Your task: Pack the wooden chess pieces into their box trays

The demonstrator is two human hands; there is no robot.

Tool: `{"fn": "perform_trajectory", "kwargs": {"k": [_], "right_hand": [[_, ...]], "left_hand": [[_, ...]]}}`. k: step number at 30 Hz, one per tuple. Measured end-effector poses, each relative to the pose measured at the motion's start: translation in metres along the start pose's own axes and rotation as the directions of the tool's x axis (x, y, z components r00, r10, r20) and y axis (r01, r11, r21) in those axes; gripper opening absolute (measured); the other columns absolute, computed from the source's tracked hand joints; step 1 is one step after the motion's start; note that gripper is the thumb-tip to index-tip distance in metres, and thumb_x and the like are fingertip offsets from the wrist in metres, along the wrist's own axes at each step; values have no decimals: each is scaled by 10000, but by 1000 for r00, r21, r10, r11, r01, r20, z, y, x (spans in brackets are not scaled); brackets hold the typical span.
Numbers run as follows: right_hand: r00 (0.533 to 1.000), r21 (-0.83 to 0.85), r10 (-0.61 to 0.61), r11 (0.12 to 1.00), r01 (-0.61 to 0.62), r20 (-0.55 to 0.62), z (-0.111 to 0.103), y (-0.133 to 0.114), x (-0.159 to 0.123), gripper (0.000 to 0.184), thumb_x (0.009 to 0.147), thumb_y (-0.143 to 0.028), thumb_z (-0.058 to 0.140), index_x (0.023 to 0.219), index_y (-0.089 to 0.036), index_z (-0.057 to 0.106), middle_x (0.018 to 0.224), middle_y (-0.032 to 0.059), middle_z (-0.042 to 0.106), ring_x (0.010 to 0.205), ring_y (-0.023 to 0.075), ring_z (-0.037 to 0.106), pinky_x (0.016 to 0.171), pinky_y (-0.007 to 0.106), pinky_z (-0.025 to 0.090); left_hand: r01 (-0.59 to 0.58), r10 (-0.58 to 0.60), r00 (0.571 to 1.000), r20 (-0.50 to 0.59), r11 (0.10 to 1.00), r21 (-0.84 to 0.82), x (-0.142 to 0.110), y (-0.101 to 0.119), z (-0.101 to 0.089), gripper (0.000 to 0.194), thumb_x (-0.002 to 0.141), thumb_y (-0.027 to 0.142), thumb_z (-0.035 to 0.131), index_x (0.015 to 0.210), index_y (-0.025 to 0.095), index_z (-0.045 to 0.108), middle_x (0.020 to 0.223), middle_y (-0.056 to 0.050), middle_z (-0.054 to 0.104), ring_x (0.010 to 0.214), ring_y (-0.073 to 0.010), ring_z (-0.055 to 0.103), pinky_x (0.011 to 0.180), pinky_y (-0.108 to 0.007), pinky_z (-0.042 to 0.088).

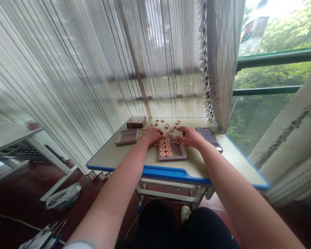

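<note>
On the desk stands a shallow open box [180, 152]. Two columns of round xiangqi pieces [168, 154] with red characters lie along its left side. My left hand [153, 135] reaches over loose pieces at the box's upper left corner, fingers bent and apart from the thumb, with no piece visible in them. At the upper right corner is my right hand [189, 136], its thumb and forefinger apart. One xiangqi piece [177, 141] sits just under that thumb; whether they touch I cannot tell. More loose pieces [167, 126] are scattered beyond the box.
A second shallow tray [126, 137] and a brown box [136, 121] stand at the desk's left. A phone [209, 139] lies on the right. The desk [106, 155] has a blue rim. Curtains [158, 58] hang behind it, and bags [63, 197] lie on the floor.
</note>
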State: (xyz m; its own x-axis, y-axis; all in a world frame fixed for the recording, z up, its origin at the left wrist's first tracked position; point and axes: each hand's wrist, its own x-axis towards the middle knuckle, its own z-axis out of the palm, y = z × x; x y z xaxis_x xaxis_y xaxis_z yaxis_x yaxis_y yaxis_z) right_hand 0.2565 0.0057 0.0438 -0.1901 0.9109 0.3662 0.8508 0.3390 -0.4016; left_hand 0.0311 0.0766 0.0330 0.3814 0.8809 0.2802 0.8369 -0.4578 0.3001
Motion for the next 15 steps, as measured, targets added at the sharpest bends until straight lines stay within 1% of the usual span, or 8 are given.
{"fn": "perform_trajectory", "kwargs": {"k": [2,5,7,9,11,13,15], "right_hand": [[1000,-3,-7,1000,7,9,1,1,0,431,752,-377,576,1148,-209,585,749,20,605,591,125,517,538,235,355],[1000,3,3,1000,-3,11,1,1,1,415,753,-379,575,1130,-206,600,748,20,608,591,124,516,549,238,360],[1000,15,13,1000,-14,12,0,0,1,381,760,-373,568,1093,-197,620,733,17,606,587,122,514,552,237,360],[1000,30,16,999,-16,14,-1,-2,1,347,766,-357,560,1061,-190,634,716,13,603,588,120,513,556,235,361],[1000,40,3,999,-3,13,-1,-5,1,325,768,-330,561,1052,-194,638,717,10,602,600,119,515,573,233,367],[1000,47,-29,998,29,-3,0,-10,1,316,766,-311,565,1056,-207,636,738,10,607,621,121,516,593,233,372],[996,62,-86,994,88,-33,3,-15,2,313,767,-296,562,1062,-216,630,770,12,615,643,125,515,607,235,373]], "left_hand": [[5,-5,999,-54,1000,-14,-1,2,-1,214,685,329,657,853,214,723,973,-70,692,979,-242,594,922,-339,407],[52,-61,993,-101,995,-90,-2,6,-3,167,690,275,655,814,172,697,901,-86,683,887,-230,609,830,-340,449],[56,-76,991,-112,984,-169,-3,9,-3,155,698,264,656,801,150,676,844,-85,678,818,-210,615,783,-335,462],[24,-67,989,-135,953,-301,-2,13,-2,162,700,248,662,820,140,659,817,-75,676,790,-189,619,768,-326,471],[-6,-72,988,-139,869,-496,-2,16,-1,179,704,230,664,853,131,645,818,-68,675,772,-166,625,754,-312,483],[-20,-77,991,-111,731,-682,-2,20,1,195,703,218,670,869,121,635,826,-65,674,746,-146,628,737,-303,496],[-23,-61,995,-74,602,-798,-3,23,1,211,688,221,694,858,113,631,820,-63,671,727,-133,628,737,-304,503]]}}
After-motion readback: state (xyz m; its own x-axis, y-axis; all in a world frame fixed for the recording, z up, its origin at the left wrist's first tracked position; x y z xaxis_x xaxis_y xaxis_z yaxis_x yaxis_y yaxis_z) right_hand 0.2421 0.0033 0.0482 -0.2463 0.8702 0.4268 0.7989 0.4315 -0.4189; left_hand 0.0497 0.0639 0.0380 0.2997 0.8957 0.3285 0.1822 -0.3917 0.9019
